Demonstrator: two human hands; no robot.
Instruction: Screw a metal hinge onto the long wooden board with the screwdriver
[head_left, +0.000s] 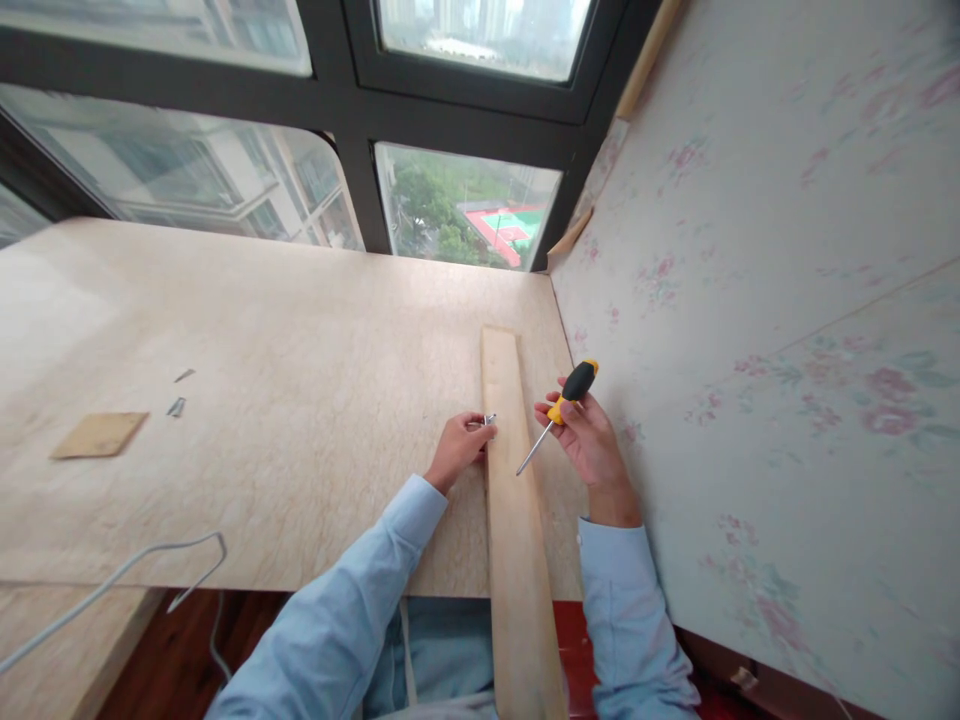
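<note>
A long pale wooden plank (514,500) lies on the marbled tabletop (285,400), running from the near edge toward the window. My left hand (459,450) is closed in a pinch on a small metal piece (489,419) at the plank's left edge. My right hand (589,435) grips a screwdriver (559,410) with a black and yellow handle. Its metal shaft points down-left over the plank, its tip just above the wood.
A flat brown card square (100,434) and two small metal bits (177,405) lie at the left of the table. A white wire hanger (150,565) overhangs the near-left edge. A floral-papered wall (750,350) stands close on the right; windows (465,215) run behind.
</note>
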